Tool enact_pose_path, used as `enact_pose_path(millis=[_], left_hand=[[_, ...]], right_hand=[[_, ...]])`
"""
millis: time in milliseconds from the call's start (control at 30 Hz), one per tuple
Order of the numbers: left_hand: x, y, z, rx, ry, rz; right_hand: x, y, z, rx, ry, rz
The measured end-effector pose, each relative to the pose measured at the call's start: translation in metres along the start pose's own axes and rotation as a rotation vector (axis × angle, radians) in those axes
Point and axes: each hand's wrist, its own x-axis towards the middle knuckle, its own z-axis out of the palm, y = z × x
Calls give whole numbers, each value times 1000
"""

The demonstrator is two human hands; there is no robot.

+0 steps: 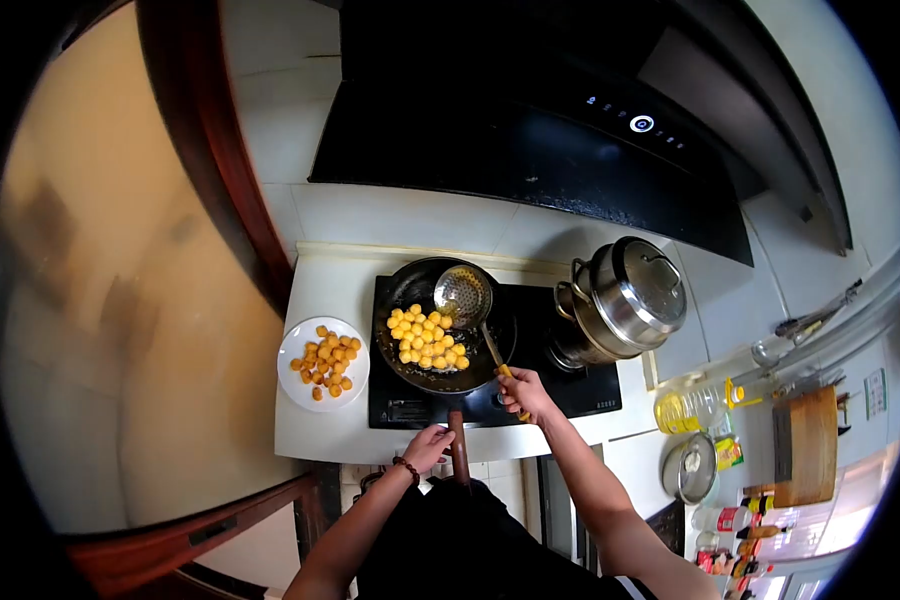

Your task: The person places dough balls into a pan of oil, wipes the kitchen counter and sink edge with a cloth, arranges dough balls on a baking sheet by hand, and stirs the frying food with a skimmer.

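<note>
My right hand (522, 394) is closed around the wooden handle of a metal skimmer (464, 293). The skimmer's perforated bowl rests inside a black frying pan (395, 375), at the far side. Beside it in the pan lie many round yellow balls (425, 338), clustered towards the left, with oil around them. My left hand (429, 448), with a beaded bracelet at the wrist, is at the left side of the pan's brown handle (458, 445); its fingers seem to grip it, partly hidden. Left of the pan, a white plate (298, 393) holds browned balls (327, 362).
A steel steamer pot (625, 305) with a lid stands right of the pan on the black cooktop (590, 390). A dark range hood (530, 150) hangs above. Further right are an oil bottle (690, 408), a metal bowl (688, 468), a wooden board (810, 445) and several bottles.
</note>
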Motion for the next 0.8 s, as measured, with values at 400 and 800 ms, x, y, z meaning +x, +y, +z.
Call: enact_pose_path(millis=[400, 800], left_hand=[[-19, -9, 41, -98, 359, 66], [6, -46, 33, -76, 366, 169]], right_hand=[[-12, -32, -57, 142, -373, 29], [23, 23, -61, -395, 78, -330]])
